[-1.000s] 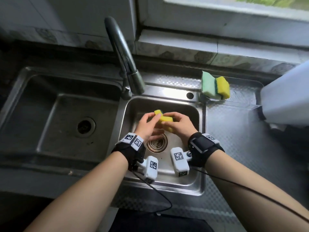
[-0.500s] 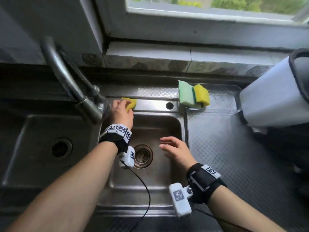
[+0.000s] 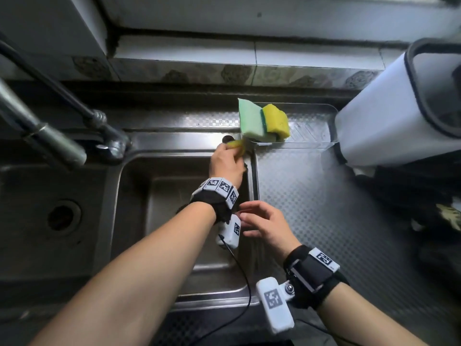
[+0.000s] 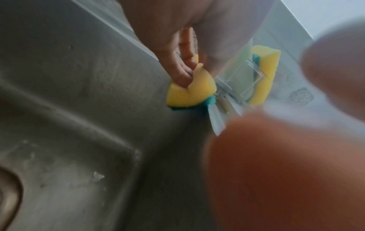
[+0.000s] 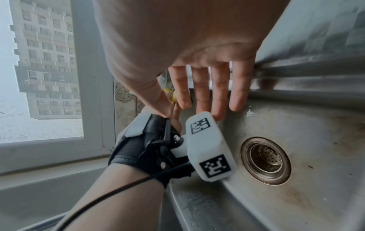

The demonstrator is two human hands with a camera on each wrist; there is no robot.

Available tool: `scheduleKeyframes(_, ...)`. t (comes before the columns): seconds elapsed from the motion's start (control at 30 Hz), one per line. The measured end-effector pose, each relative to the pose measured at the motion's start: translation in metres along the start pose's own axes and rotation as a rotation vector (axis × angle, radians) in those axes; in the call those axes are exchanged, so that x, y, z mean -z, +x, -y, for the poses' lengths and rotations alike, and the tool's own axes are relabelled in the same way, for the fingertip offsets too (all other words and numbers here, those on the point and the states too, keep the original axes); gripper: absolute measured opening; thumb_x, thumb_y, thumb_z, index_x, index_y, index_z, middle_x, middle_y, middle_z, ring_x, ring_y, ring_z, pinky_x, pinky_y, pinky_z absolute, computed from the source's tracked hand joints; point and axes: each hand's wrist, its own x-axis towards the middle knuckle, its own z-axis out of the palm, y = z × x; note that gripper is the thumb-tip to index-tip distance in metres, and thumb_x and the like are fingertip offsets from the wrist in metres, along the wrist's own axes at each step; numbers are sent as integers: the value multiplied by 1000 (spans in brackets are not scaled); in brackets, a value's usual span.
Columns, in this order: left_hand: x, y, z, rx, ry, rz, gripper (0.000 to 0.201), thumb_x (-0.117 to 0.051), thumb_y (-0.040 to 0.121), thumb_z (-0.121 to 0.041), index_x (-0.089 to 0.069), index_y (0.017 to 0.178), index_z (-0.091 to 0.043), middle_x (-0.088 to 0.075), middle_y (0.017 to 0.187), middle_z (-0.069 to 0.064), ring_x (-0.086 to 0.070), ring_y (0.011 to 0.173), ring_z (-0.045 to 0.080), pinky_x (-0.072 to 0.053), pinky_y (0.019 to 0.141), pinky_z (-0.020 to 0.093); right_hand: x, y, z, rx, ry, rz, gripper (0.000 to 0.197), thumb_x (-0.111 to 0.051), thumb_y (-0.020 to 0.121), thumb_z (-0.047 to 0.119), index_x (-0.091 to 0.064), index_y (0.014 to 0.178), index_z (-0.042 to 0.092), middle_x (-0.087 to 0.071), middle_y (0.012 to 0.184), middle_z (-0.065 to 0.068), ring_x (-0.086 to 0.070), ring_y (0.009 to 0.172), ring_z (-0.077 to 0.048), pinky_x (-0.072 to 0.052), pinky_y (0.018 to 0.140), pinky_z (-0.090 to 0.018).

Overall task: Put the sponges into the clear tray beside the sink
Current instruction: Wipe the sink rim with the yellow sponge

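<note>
My left hand (image 3: 228, 159) grips a yellow sponge with a teal scrub layer (image 3: 235, 144) (image 4: 190, 92), squeezed and folded, right at the near-left corner of the clear tray (image 3: 311, 126) (image 4: 254, 73). Inside the tray a pale green sponge (image 3: 250, 119) and a yellow sponge (image 3: 275, 121) lean together at its left end. My right hand (image 3: 262, 221) (image 5: 205, 87) hovers over the small sink basin (image 3: 189, 236) with fingers straight and spread, holding nothing, just behind my left wrist.
A faucet (image 3: 42, 138) reaches in from the left over the larger basin (image 3: 62, 216). A white container with a dark rim (image 3: 399, 108) stands to the right of the tray. The textured steel drainboard (image 3: 324, 208) lies right of the small basin, whose drain (image 5: 265, 161) is below my right hand.
My left hand has carried the sponge rightward from near the faucet base to the tray's corner. My right hand has stayed over the basin, held open.
</note>
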Motion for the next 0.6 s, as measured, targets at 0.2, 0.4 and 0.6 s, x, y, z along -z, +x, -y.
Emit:
scheduleKeyframes(0.2, -5, -15, -2, -83, 90, 170, 31, -54, 85, -14, -73, 109, -14, -60, 121, 11, -61, 109, 31, -49, 97, 35, 13, -12, -3, 6, -63, -30, 10, -63, 84, 9, -64, 90, 17, -71, 87, -9, -66, 68, -14, -45, 48, -19)
scheduleKeyframes(0.4, 5, -60, 21, -124, 180, 386, 26, -62, 88, -24, -73, 109, -16, -61, 106, 9, -62, 101, 27, -47, 92, 29, 30, -18, -4, -34, -46, -129, 7, -56, 88, 9, -60, 85, 13, -61, 69, -6, -52, 41, -7, -32, 36, -16)
scheduleKeyframes(0.6, 11, -104, 31, -222, 301, 623, 26, -63, 85, -23, -74, 109, -20, -63, 112, 5, -62, 107, 27, -47, 94, 32, 30, -24, -10, -88, 66, -296, 9, -51, 90, 11, -56, 85, 15, -58, 68, -7, -53, 37, -7, -33, 34, -14)
